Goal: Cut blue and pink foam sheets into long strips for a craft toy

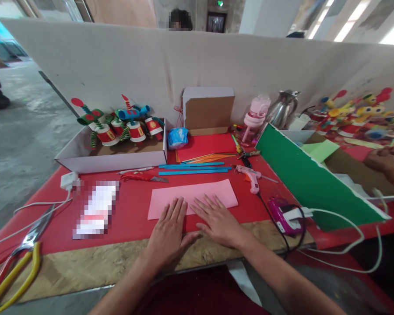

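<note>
- On the red table covering [128, 218], the pink rectangular paper sheet [190, 192] lies flat, partly beneath both hands.
- Left hand [169, 236]: open, palm down, fingers nearly together, fingertips over the sheet's near edge.
- Right hand [218, 221]: open, palm down, fingers slightly spread, on the sheet. Neither hand grips.
- Caution: uneven hand pressure could skew or crease the sheet.
- Beyond the sheet's far edge, at left: red-handled utility knife [141, 176]. Sliding the sheet forward could bring it against the blade.
- Beyond the sheet's far-right corner: pink plastic glue gun [253, 179]. Nozzle contact, if hot, could mark the paper; heat cannot be determined.
</note>
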Available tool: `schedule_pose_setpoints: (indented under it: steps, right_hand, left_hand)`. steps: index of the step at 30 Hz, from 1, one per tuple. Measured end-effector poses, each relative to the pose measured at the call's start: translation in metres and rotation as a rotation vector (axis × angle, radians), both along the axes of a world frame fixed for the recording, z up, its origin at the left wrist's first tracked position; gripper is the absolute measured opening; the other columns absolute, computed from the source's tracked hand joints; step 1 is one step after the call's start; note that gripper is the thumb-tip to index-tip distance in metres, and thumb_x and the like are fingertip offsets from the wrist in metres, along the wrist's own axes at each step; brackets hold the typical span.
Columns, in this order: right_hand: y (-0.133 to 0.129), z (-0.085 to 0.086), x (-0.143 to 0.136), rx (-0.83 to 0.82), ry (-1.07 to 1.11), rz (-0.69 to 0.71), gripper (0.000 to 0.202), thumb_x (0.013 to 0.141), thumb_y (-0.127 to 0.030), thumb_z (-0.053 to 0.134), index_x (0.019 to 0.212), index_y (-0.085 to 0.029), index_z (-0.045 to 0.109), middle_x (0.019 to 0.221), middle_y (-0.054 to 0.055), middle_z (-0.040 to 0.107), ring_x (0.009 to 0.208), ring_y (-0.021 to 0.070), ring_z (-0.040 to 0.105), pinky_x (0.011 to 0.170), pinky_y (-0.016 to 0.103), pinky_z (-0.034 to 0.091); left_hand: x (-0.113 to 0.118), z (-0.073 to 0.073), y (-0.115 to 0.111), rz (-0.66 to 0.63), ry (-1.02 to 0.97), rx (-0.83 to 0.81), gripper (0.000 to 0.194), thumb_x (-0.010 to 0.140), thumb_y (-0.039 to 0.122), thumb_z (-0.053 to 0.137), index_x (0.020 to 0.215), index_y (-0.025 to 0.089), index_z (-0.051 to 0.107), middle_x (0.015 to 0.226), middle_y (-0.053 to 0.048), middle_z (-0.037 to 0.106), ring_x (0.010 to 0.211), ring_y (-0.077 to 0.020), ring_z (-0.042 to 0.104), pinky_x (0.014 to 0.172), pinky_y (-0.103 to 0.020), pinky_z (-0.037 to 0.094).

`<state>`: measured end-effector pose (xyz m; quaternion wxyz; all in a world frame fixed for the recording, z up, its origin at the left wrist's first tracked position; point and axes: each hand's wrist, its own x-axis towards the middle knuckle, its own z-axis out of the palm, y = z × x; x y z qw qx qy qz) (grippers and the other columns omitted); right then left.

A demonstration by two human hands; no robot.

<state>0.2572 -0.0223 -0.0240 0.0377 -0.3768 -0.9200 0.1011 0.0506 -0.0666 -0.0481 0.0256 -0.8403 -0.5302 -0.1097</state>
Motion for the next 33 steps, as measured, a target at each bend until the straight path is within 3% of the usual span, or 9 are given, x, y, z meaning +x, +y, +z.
schedule_pose_setpoints:
  steps: [7, 11, 14, 18, 21, 24, 30, 33]
  right_hand:
    - [-0.003, 0.003, 0.046, -0.020, -0.072, -0.130, 0.056, 0.101, -0.041, 0.037, 0.152, -0.018, 0.032, 0.157, 0.010, 0.033, 0.147, 0.0272, 0.023, 0.119, 0.052, 0.023]
    - [-0.008, 0.000, 0.064, -0.008, -0.074, -0.192, 0.057, 0.101, -0.041, 0.036, 0.151, -0.013, 0.033, 0.156, 0.012, 0.032, 0.147, 0.0251, 0.024, 0.119, 0.053, 0.024]
    - [-0.010, -0.003, 0.067, -0.001, -0.081, -0.189, 0.056, 0.101, -0.040, 0.036, 0.151, -0.013, 0.034, 0.156, 0.012, 0.033, 0.147, 0.0249, 0.025, 0.119, 0.053, 0.023]
    - [-0.009, -0.010, 0.068, 0.048, -0.073, -0.192, 0.055, 0.101, -0.038, 0.035, 0.151, -0.016, 0.033, 0.154, 0.012, 0.037, 0.146, 0.0244, 0.028, 0.118, 0.054, 0.024]
    - [-0.007, -0.016, 0.072, 0.091, -0.065, -0.174, 0.055, 0.102, -0.040, 0.033, 0.151, -0.017, 0.033, 0.153, 0.012, 0.040, 0.145, 0.0241, 0.029, 0.118, 0.053, 0.026]
    - [-0.005, -0.022, 0.077, 0.144, -0.055, -0.140, 0.055, 0.103, -0.040, 0.030, 0.153, -0.019, 0.030, 0.154, 0.011, 0.039, 0.146, 0.0237, 0.029, 0.118, 0.054, 0.025]
    - [-0.005, -0.028, 0.077, 0.178, -0.054, -0.146, 0.055, 0.103, -0.043, 0.024, 0.154, -0.021, 0.027, 0.155, 0.009, 0.038, 0.145, 0.0228, 0.030, 0.118, 0.051, 0.026]
    - [-0.006, -0.025, 0.078, 0.141, -0.058, -0.162, 0.058, 0.103, -0.047, 0.021, 0.153, -0.019, 0.030, 0.155, 0.009, 0.038, 0.145, 0.0234, 0.030, 0.118, 0.051, 0.026]
  left_hand:
    - [-0.028, 0.005, -0.007, -0.029, 0.027, -0.071, 0.087, 0.092, 0.067, 0.035, 0.156, 0.014, 0.011, 0.157, -0.015, 0.032, 0.146, -0.0283, 0.030, 0.116, -0.047, 0.030]
    - [-0.042, 0.010, -0.011, 0.066, 0.065, -0.046, 0.082, 0.093, 0.066, 0.031, 0.153, 0.012, 0.023, 0.154, -0.017, 0.037, 0.144, -0.0306, 0.032, 0.115, -0.048, 0.031]
    - [-0.015, 0.020, -0.005, 0.099, 0.083, -0.028, 0.077, 0.095, 0.062, 0.025, 0.149, 0.008, 0.035, 0.154, -0.020, 0.037, 0.144, -0.0341, 0.031, 0.116, -0.054, 0.027]
    - [0.051, 0.027, 0.009, -0.098, 0.074, -0.147, 0.077, 0.096, 0.062, 0.021, 0.147, 0.007, 0.038, 0.154, -0.017, 0.038, 0.144, -0.0306, 0.032, 0.117, -0.048, 0.029]
    - [0.074, 0.023, 0.014, -0.176, 0.043, -0.194, 0.087, 0.093, 0.070, 0.018, 0.148, 0.005, 0.035, 0.154, -0.018, 0.037, 0.145, -0.0296, 0.031, 0.117, -0.045, 0.029]
    - [0.054, 0.017, 0.008, -0.154, 0.015, -0.157, 0.090, 0.091, 0.073, 0.017, 0.149, 0.007, 0.033, 0.156, -0.016, 0.035, 0.146, -0.0280, 0.030, 0.118, -0.044, 0.027]
    - [-0.041, 0.004, -0.020, -0.048, 0.064, 0.000, 0.083, 0.095, 0.065, 0.027, 0.156, 0.012, 0.008, 0.157, -0.014, 0.034, 0.145, -0.0250, 0.031, 0.116, -0.041, 0.029]
    - [-0.075, -0.001, -0.032, 0.005, 0.087, 0.049, 0.081, 0.096, 0.061, 0.028, 0.156, 0.013, 0.003, 0.157, -0.014, 0.034, 0.145, -0.0256, 0.032, 0.115, -0.043, 0.031]
